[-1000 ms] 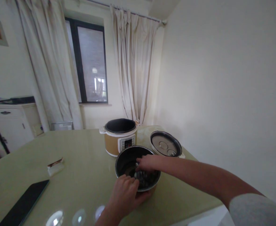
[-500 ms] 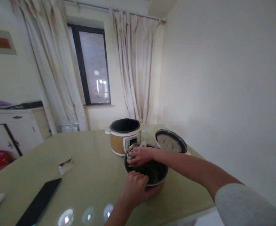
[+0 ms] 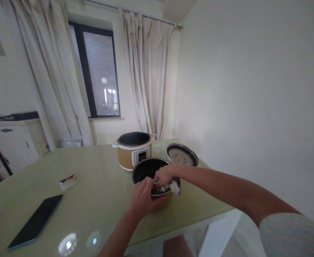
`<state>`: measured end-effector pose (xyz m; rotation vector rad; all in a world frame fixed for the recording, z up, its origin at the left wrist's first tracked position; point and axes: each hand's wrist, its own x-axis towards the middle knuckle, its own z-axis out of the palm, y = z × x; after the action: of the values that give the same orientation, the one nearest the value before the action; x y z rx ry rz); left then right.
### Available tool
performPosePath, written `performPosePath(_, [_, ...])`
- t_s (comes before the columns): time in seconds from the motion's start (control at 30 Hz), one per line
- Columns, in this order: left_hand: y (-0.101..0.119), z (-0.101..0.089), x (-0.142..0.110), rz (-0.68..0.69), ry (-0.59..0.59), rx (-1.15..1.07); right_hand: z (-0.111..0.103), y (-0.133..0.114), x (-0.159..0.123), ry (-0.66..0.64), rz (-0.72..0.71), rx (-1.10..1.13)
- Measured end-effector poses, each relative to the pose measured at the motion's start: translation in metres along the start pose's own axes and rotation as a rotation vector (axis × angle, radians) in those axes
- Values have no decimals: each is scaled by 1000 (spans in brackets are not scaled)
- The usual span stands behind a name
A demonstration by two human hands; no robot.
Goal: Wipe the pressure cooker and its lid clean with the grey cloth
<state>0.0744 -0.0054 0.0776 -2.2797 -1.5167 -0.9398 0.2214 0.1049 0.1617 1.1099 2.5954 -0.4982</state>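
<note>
A dark inner pot (image 3: 142, 171) with a pale rim stands tilted on the table in front of me. My left hand (image 3: 143, 195) is closed on its near left rim, thumb along the outer wall. Inside the near right part of the pot, my right hand (image 3: 164, 176) is closed on a crumpled light cloth (image 3: 175, 186), part of which hangs over the rim. Just behind the pot sits a gold and white electric cooker (image 3: 125, 157) with its top uncovered. Its round lid (image 3: 182, 155) lies inner side up at the right, partly behind my right forearm.
A black phone or tablet (image 3: 36, 221) lies on the glossy green table (image 3: 92, 171) at the left. Near it is a small white packet (image 3: 68, 182). The table's front edge runs below my arms; a wall (image 3: 248, 107) rises on the right.
My right hand has wiped the cloth around the pot, from inside to the far left wall and now to the near right rim. My left hand stays on the rim.
</note>
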Motion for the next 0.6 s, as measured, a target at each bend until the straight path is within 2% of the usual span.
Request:
performPosePath(0.07, [2, -2, 3, 9, 122, -49, 0, -5, -5, 14, -120, 337])
performPosePath(0.13, [3, -5, 7, 31, 144, -90, 3, -6, -11, 62, -191, 619])
performPosePath(0.17, [4, -7, 10, 33, 101, -106, 5, -4, -15, 68, -180, 708])
performPosePath(0.23, [6, -14, 16, -9, -67, -111, 7, 2, -24, 29, -118, 750])
performPosePath(0.3, [6, -22, 26, -107, -281, -54, 5, 12, -33, 39, -82, 643])
performPosePath(0.33, [6, -25, 33, -153, -392, -16, 4, 18, -36, 105, -77, 517])
performPosePath(0.4, [3, -27, 49, -183, -623, 15, 2, 30, -40, 336, -30, 223])
performPosePath(0.43, [0, -25, 58, -150, -738, 4, 3, 34, -39, 454, 15, 86])
performPosePath(0.5, [-5, -13, 75, -33, -924, -5, 10, 40, -35, 596, 119, -112])
performPosePath(0.57, [-10, 7, 86, 52, -1045, 46, 20, 40, -29, 642, 199, -198])
performPosePath(0.6, [-12, 18, 89, 68, -1065, 77, 25, 39, -25, 660, 222, -217])
